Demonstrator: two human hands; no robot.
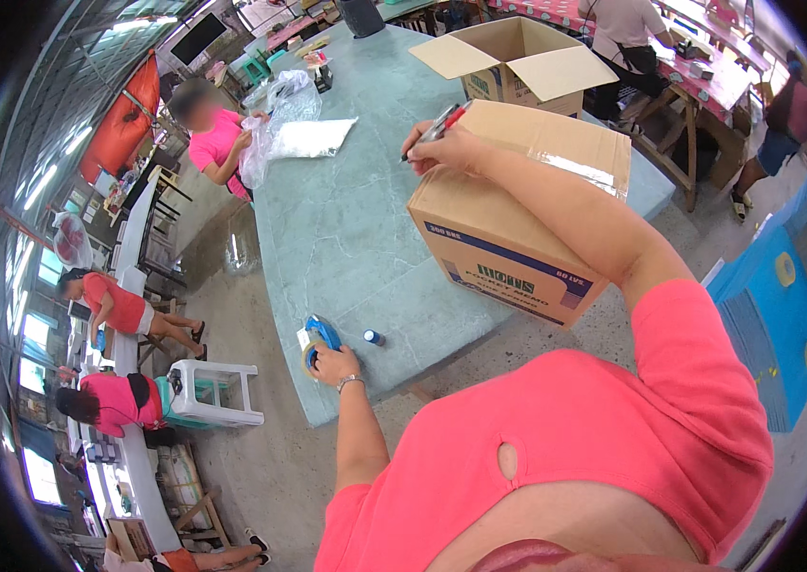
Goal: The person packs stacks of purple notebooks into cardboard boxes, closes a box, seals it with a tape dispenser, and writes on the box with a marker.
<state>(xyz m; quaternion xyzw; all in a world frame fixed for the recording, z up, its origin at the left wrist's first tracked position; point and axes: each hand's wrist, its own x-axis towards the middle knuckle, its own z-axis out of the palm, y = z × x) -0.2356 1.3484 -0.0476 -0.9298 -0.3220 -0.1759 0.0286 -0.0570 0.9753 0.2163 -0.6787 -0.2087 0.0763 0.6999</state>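
A closed cardboard box [508, 205] sits on the right side of the grey-green table, clear tape [570, 170] shining on its top. Across that top reaches my right arm, and my right hand [446, 151] at the box's far left corner is closed on slim markers [445, 122], red and grey; their exact number is hard to tell. My left hand [335, 365] grips a blue tape dispenser [323, 331] at the table's near left edge. A small dark blue cylinder [375, 337], perhaps a cap, stands just right of the dispenser.
Behind the closed box stands an open cardboard box [508, 67], flaps spread. Across the table a person in pink [217, 143] handles clear plastic bags [289, 100] beside a white packet [313, 138]. White stools [217, 393] are at left; blue stacked sheets [756, 334] lie at right.
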